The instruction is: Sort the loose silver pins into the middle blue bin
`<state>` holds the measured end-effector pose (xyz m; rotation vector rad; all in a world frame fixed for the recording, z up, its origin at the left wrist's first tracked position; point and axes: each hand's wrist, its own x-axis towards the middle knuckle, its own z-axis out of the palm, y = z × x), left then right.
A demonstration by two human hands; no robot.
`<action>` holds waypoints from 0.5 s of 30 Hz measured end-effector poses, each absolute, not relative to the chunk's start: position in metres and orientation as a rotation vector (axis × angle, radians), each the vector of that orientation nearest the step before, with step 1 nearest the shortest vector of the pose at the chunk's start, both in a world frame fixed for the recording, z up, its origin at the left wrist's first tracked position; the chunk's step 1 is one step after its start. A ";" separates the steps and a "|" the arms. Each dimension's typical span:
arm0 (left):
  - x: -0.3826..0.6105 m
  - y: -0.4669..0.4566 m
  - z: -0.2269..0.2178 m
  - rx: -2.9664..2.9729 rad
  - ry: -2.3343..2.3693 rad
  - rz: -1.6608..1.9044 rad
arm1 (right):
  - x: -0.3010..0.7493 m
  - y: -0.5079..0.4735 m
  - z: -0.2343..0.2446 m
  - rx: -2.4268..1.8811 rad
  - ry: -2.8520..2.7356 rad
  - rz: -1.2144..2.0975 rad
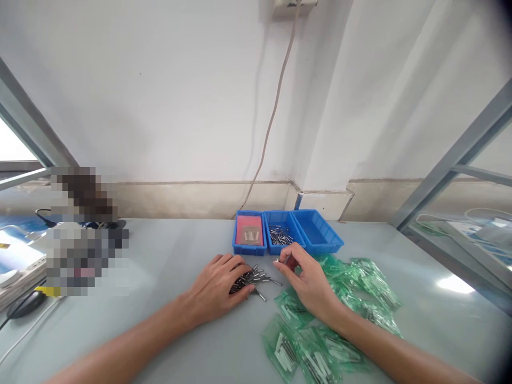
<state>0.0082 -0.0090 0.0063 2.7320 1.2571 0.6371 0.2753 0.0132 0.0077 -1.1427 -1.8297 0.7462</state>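
My left hand (218,285) rests on the table, its fingers and thumb curled round a heap of small dark and shiny metal pins (253,276). Part of the heap is hidden under the palm. A few pins stick out to the right of the thumb. Just in front of the blue trays, my right hand (306,274) is closed in a pinch on a small shiny metal pin (286,258), mostly covered by the fingers. Beneath and beside the right wrist lie several green plastic bags (286,346) with metal pins and white strips inside.
Three blue trays stand side by side: the left tray (250,250) holds a red packet (242,223), the middle tray (276,249) loose metal pins, the right tray (320,234) nothing visible. A power strip (26,285) and cables lie far left. Metal frame posts (452,154) flank the table.
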 end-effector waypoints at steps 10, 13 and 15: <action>0.009 -0.008 0.007 2.741 1.239 0.661 | 0.275 0.017 0.006 -1.079 -1.614 1.112; 0.009 -0.008 0.006 2.729 1.241 0.653 | 0.274 0.016 0.007 -1.062 -1.594 1.122; 0.009 -0.008 0.006 2.725 1.238 0.650 | 0.274 0.015 0.008 -1.071 -1.599 1.105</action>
